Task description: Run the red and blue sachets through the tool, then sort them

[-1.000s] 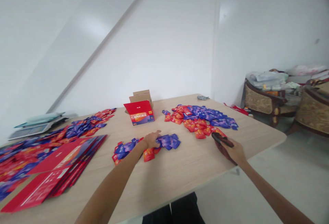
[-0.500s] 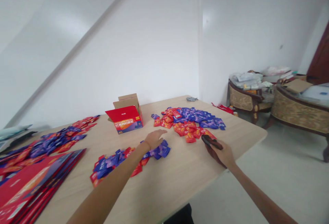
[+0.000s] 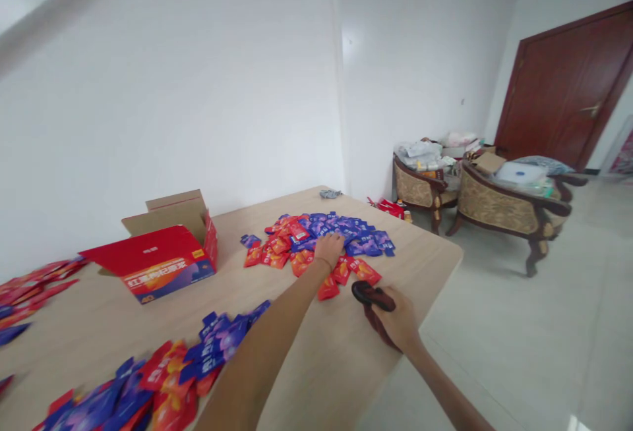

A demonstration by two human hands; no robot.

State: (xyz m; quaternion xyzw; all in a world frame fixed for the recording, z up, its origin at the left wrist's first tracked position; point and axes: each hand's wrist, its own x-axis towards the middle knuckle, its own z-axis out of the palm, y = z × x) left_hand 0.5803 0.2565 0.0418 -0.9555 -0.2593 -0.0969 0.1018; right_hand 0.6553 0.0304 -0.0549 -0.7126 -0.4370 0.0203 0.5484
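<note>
My left hand (image 3: pixel 330 248) lies on a pile of small red and blue sachets, its fingers bent down onto them and their tips partly hidden. It seems to grip none of them. Blue sachets (image 3: pixel 363 236) spread to the right of this hand, with red sachets (image 3: pixel 274 250) to its left and in front. Just before the pile, near the table's edge, my right hand (image 3: pixel 398 316) is closed around a dark brown and black handheld tool (image 3: pixel 374 297) with a rounded black end; its exact kind is unclear.
An open red carton (image 3: pixel 168 263) stands on the table (image 3: pixel 326 352) at left. A second sachet heap (image 3: pixel 168 378) is nearer me, partly behind my left forearm. More sachets (image 3: pixel 37 289) lie far left. A grey crumpled item (image 3: pixel 330 194) sits at the back. Loaded armchairs (image 3: pixel 504 200) stand beyond.
My left hand has moved from above the near heap onto the far sachet pile. The view has turned right and moved closer. My right hand still holds the dark tool.
</note>
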